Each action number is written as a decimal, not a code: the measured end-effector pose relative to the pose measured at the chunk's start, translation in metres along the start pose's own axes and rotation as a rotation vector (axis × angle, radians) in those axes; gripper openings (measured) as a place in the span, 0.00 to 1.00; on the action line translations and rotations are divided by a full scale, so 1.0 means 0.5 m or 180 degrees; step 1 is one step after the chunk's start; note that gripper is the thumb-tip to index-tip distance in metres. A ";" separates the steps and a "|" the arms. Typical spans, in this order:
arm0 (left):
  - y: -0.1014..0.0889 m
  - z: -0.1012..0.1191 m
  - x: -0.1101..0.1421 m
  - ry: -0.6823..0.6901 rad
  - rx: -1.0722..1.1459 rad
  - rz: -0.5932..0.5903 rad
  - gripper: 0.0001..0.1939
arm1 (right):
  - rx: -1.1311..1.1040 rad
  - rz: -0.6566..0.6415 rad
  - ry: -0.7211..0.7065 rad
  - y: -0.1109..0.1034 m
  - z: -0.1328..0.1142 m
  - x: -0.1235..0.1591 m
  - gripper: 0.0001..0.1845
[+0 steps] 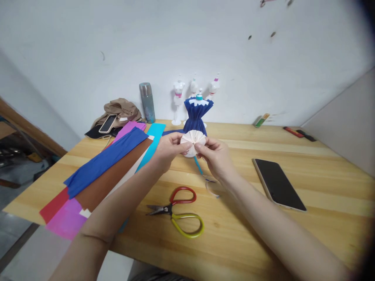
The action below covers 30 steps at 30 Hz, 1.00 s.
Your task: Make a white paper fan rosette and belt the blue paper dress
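Observation:
A small white pleated paper rosette [191, 136] is pinched between both hands above the table. My left hand [171, 150] grips its left side, thumb on the front near the centre. My right hand [213, 153] holds the right side the same way, fingers closed. Just behind it stands a mini dress form in a dark blue pleated paper dress [195, 117], its lower part hidden by the rosette and hands. A thin blue strip [198, 166] shows below the hands. Nearer me lie scissors [168, 209] with one red and one yellow handle, blades pointing left.
Layered coloured paper sheets [108, 162] lie on the left. A large phone [279, 184] rests on the right. Along the wall are a flask [147, 102], white mini dress forms [178, 97], a glue stick [261, 120] and a brown cloth bundle [121, 109] with a smaller phone [108, 123].

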<state>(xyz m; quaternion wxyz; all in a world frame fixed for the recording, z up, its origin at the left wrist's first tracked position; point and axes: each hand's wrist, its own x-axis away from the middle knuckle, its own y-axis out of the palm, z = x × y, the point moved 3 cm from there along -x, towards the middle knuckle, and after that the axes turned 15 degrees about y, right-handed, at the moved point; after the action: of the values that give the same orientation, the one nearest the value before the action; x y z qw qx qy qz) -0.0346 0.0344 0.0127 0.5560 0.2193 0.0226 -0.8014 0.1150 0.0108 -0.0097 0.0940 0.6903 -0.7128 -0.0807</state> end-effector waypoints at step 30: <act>0.026 -0.010 0.020 0.0440 -0.0205 0.0451 0.12 | -0.0223 0.0280 -0.0186 0.024 0.027 0.022 0.14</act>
<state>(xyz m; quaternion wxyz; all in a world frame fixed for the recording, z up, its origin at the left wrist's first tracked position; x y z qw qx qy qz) -0.0241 0.0219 0.0069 0.6151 0.2572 0.0711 -0.7419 0.0996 0.0000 -0.0196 0.1007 0.6519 -0.7417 -0.1216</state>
